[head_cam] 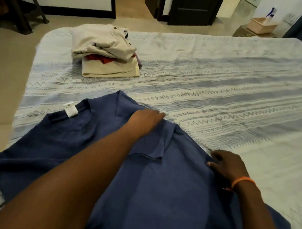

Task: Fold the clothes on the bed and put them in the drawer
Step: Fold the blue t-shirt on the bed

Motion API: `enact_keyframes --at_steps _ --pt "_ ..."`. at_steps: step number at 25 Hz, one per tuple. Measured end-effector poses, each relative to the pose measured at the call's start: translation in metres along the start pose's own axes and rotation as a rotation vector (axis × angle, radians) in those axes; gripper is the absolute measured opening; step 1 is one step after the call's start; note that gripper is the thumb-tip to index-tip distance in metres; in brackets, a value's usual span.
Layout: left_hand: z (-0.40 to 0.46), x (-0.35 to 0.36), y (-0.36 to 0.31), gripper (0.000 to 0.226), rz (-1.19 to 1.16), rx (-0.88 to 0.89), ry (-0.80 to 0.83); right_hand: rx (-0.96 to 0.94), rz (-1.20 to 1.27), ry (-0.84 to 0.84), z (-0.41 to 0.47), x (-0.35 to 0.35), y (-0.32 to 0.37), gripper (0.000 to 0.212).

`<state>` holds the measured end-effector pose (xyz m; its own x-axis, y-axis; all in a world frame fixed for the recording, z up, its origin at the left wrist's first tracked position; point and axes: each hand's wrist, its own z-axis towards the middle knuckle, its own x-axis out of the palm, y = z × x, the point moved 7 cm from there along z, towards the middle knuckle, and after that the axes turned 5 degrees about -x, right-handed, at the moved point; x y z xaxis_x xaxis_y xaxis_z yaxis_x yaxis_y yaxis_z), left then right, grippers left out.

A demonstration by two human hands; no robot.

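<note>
Bedspread carries the blue T-shirt spread flat under my hands, laid out, I judge, so its sides can be folded in.
Beyond my left hand sits the folded stack, parked clear of the work. That hand lies flat and released, pressing the turned-in sleeve; my right hand has curled fingers grasping the shirt's side edge just beside it.
</note>
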<state>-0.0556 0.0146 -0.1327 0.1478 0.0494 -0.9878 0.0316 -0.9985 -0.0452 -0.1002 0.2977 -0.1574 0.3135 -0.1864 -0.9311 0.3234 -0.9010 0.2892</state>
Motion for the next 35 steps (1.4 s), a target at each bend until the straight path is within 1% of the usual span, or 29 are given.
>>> enact_keyframes --at_steps 2,4,6,8,9,10,12,14,16,17,18,19,20,22,23,24,25,26,28,29,30,31,33,34,35 --pt "0.018 0.006 -0.016 0.045 0.092 0.011 0.084 -0.002 -0.052 0.007 0.005 0.002 0.006 0.019" --pt "0.029 0.003 -0.025 0.035 0.162 0.008 0.112 0.008 -0.054 -0.005 0.007 0.005 0.0 0.02" --pt "0.028 -0.005 -0.028 0.029 0.233 0.001 0.059 0.002 0.051 -0.01 0.007 0.004 -0.009 0.019" --pt "0.017 -0.021 -0.031 0.027 0.314 -0.016 -0.042 -0.004 0.17 0.01 0.003 0.0 -0.014 0.022" --pt "0.007 -0.029 -0.031 0.027 0.348 -0.02 -0.071 -0.034 0.165 0.028 -0.002 -0.004 -0.011 0.025" --pt "-0.006 -0.035 -0.031 0.026 0.379 -0.012 -0.094 -0.079 0.125 0.062 -0.008 -0.006 -0.007 0.029" --pt "-0.039 -0.041 -0.03 0.021 0.487 0.063 -0.162 -0.166 0.016 0.15 -0.033 -0.005 0.001 0.033" --pt "-0.074 -0.043 -0.019 0.015 0.559 0.136 -0.263 -0.194 -0.144 0.173 -0.065 -0.01 -0.001 0.03" --pt "-0.099 -0.039 -0.008 0.016 0.532 0.146 -0.339 -0.151 -0.327 0.112 -0.103 -0.032 -0.009 0.023" --pt "-0.104 -0.036 -0.004 0.018 0.534 0.125 -0.351 -0.134 -0.379 0.048 -0.123 -0.043 -0.009 0.023" --pt "-0.109 -0.035 -0.001 0.021 0.538 0.097 -0.349 -0.159 -0.429 -0.034 -0.142 -0.051 -0.001 0.026" --pt "-0.113 -0.031 -0.001 0.025 0.548 0.078 -0.329 -0.24 -0.51 -0.117 -0.16 -0.049 0.014 0.033" --pt "-0.119 -0.024 -0.001 0.027 0.562 0.064 -0.276 -0.318 -0.532 -0.145 -0.179 -0.039 0.028 0.04" --pt "-0.135 -0.001 0.001 0.025 0.628 0.002 -0.101 -0.394 -0.522 -0.077 -0.217 0.002 0.05 0.045" --pt "-0.146 0.007 0.004 0.022 0.653 -0.035 -0.038 -0.406 -0.486 -0.003 -0.23 0.024 0.055 0.046" --pt "-0.158 0.013 0.006 0.021 0.618 -0.083 -0.02 -0.364 -0.435 0.063 -0.242 0.042 0.055 0.048" --pt "-0.169 0.015 0.009 0.02 0.52 -0.153 -0.037 -0.294 -0.405 0.132 -0.25 0.06 0.049 0.049" --pt "-0.181 0.015 0.012 0.02 0.342 -0.246 -0.084 -0.225 -0.382 0.163 -0.257 0.071 0.042 0.048" --pt "-0.199 0.022 0.016 0.025 -0.141 -0.398 -0.123 -0.166 -0.294 0.054 -0.265 0.063 0.04 0.04" --pt "-0.206 0.03 0.01 0.023 -0.337 -0.433 -0.111 -0.156 -0.337 0.007 -0.267 0.059 0.038 0.038" --pt "-0.211 0.038 0.001 0.021 -0.454 -0.437 -0.104 -0.155 -0.421 -0.02 -0.265 0.057 0.036 0.039" --pt "-0.217 0.044 -0.009 0.024 -0.518 -0.431 -0.092 -0.171 -0.455 -0.027 -0.264 0.057 0.034 0.038" --pt "-0.231 0.054 -0.034 0.038 -0.582 -0.417 -0.063 -0.194 -0.419 0.016 -0.266 0.054 0.036 0.03" --pt "-0.238 0.059 -0.045 0.043 -0.616 -0.418 -0.05 -0.208 -0.356 0.003 -0.268 0.05 0.038 0.026" --pt "-0.243 0.064 -0.054 0.047 -0.66 -0.433 -0.029 -0.234 -0.247 -0.069 -0.271 0.043 0.041 0.019"
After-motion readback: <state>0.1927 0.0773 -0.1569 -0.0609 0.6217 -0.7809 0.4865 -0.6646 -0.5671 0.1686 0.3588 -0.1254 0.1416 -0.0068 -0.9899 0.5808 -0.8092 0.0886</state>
